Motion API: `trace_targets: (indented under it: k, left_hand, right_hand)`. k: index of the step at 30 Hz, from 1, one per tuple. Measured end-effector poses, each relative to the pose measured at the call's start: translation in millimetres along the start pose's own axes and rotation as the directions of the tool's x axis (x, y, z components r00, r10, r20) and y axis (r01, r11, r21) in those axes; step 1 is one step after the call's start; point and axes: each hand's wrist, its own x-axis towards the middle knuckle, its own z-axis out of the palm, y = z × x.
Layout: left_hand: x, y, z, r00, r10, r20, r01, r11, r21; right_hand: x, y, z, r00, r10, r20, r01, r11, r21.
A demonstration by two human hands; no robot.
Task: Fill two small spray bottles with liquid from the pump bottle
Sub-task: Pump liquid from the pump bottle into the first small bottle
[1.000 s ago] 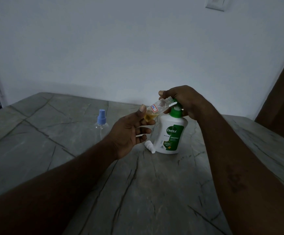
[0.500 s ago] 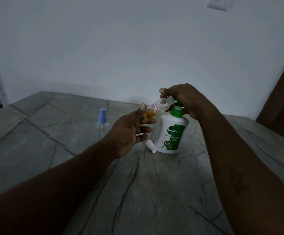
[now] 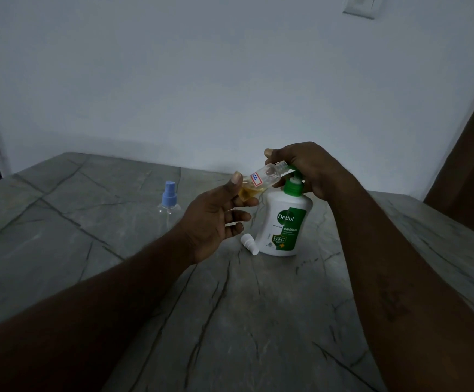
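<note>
My left hand (image 3: 216, 219) holds a small clear spray bottle (image 3: 261, 179) by its lower end, tilted with its open neck against the green pump nozzle. A little amber liquid lies in the bottle's lower end, and a red-edged label reads "1C". My right hand (image 3: 306, 168) rests on top of the pump head of the white and green Dettol pump bottle (image 3: 285, 222), which stands upright on the table. A second small clear spray bottle (image 3: 168, 205) with a blue spray cap stands to the left. A white spray cap (image 3: 249, 244) lies beside the pump bottle's base.
The grey marble-patterned table (image 3: 230, 321) runs up to a white wall. A dark wooden panel (image 3: 470, 171) stands at the right edge. A white wall plate (image 3: 360, 5) sits high on the wall.
The pump head has risen a little under my right hand. My left hand still holds the tilted bottle at the nozzle, almost in the same place.
</note>
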Motion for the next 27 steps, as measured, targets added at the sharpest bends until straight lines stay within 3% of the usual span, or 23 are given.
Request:
trace_targets:
  k: [12,20,27]
  left_hand:
    - [-1,-2,-1,1.000,-0.010,-0.009,0.010,1.000,0.016]
    - [-1,0,1,1.000,0.003,0.010,-0.003,1.000,-0.001]
    - [-2,-1,2,1.000,0.002,-0.009,-0.001,1.000,0.001]
  right_hand:
    - [7,11,1,0.999,0.048,0.014,-0.049,0.995,0.086]
    - [3,0,-5,0.999,-0.050,-0.021,0.050,0.999,0.006]
    - [6,7,0,0.997,0.078,-0.013,-0.077,0.996,0.048]
